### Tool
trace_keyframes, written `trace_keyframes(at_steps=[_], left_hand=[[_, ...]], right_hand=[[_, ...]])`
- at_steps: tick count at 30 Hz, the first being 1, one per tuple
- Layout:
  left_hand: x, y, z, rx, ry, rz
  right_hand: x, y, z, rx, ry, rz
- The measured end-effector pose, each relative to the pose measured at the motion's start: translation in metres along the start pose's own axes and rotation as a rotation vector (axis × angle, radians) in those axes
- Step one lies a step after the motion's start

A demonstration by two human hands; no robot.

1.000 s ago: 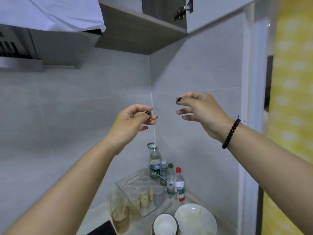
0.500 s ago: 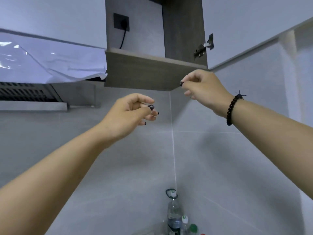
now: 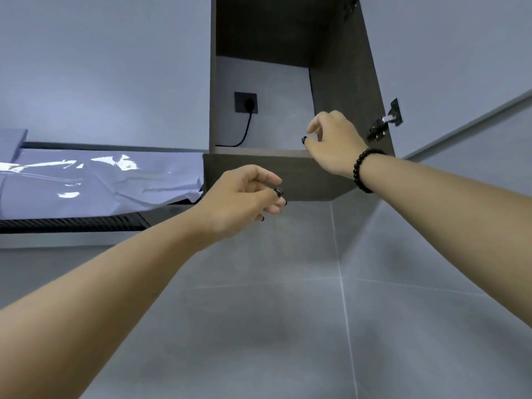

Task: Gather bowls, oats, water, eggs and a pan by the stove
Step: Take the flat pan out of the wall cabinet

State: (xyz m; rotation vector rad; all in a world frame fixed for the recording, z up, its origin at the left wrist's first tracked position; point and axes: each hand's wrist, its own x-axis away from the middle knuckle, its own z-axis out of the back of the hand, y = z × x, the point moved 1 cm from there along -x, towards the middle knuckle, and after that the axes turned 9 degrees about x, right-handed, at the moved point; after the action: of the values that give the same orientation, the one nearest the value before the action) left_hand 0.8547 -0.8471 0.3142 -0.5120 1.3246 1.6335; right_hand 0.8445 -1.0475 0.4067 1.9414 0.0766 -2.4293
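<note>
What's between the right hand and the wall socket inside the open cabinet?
Nothing: in the head view only bare grey back wall separates the right hand from the socket. The socket's black cord drops away to the left.

Dark-brown cabinet (image 3: 342,67), black bracelet (image 3: 363,171) (beaded), grey tiles (image 3: 288,326).

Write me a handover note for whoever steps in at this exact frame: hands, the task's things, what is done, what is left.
Left hand: raised below the open wall cabinet, fingers loosely curled, holding nothing.
Right hand: at the cabinet's bottom lip, fingers curled, nothing visibly held.
Things: no bowls, oats, water, eggs or pan in view; only a socket with its cord shows inside.
Done: cabinet open.
Left: find and gather everything.
</note>
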Motion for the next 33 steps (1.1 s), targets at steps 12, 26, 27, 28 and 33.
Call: trace_keyframes(at_steps=[12, 26, 27, 28, 33], left_hand=[[0.025, 0.005, 0.028, -0.049, 0.054, 0.078], [0.037, 0.015, 0.038, -0.096, 0.117, 0.119], [0.037, 0.016, 0.038, -0.094, 0.119, 0.115], [0.037, 0.017, 0.038, -0.096, 0.120, 0.111], [0.039, 0.018, 0.041, -0.122, 0.113, 0.122]], right_hand=[[-0.023, 0.024, -0.022, 0.217, -0.426, 0.031], [-0.050, 0.042, -0.012, 0.401, -0.242, 0.125], [-0.052, 0.041, -0.010, 0.433, -0.237, 0.157], [-0.054, 0.039, -0.009, 0.464, -0.234, 0.186], [-0.062, 0.029, -0.002, 0.570, -0.295, 0.274]])
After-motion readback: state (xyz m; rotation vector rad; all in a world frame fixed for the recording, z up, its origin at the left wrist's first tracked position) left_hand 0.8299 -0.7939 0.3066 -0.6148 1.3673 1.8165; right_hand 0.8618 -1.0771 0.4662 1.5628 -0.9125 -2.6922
